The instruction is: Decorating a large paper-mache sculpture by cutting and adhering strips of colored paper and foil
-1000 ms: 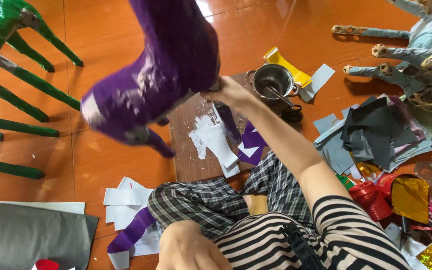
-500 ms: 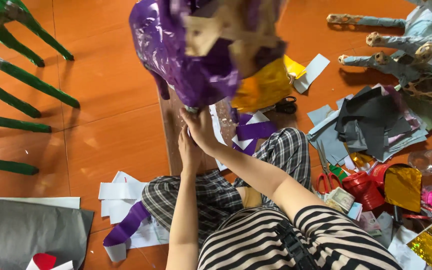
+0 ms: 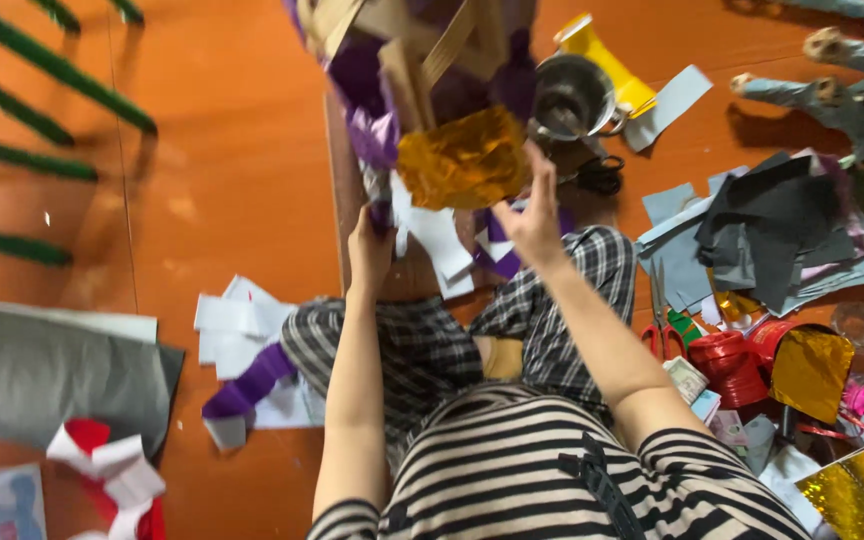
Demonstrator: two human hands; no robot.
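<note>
Both hands are up on the purple papered figure (image 3: pixel 392 90), which hangs over the person's lap and the orange floor (image 3: pixel 232 180), its cardboard strips showing at the top. The left hand (image 3: pixel 370 250) is clamped on the figure's lower purple edge, fingers wrapped round it. The right hand (image 3: pixel 532 215) is spread open, fingers apart, pressed at the right edge of a crinkled gold foil sheet (image 3: pixel 462 160) that lies against the figure's underside. The two hands sit apart, gold foil between them. Just right of the figure stands a metal pot (image 3: pixel 572 95), a yellow scrap (image 3: pixel 602 45) behind it. Farther right of the figure, a heap of grey and black paper (image 3: pixel 772 230) spreads on the floor, with red scissors (image 3: pixel 667 335) below it. Below and left of the figure lie white paper scraps (image 3: pixel 232 320) and a purple strip (image 3: pixel 247 385). Far left of it, green rods (image 3: pixel 52 100) slant across the floor.
</note>
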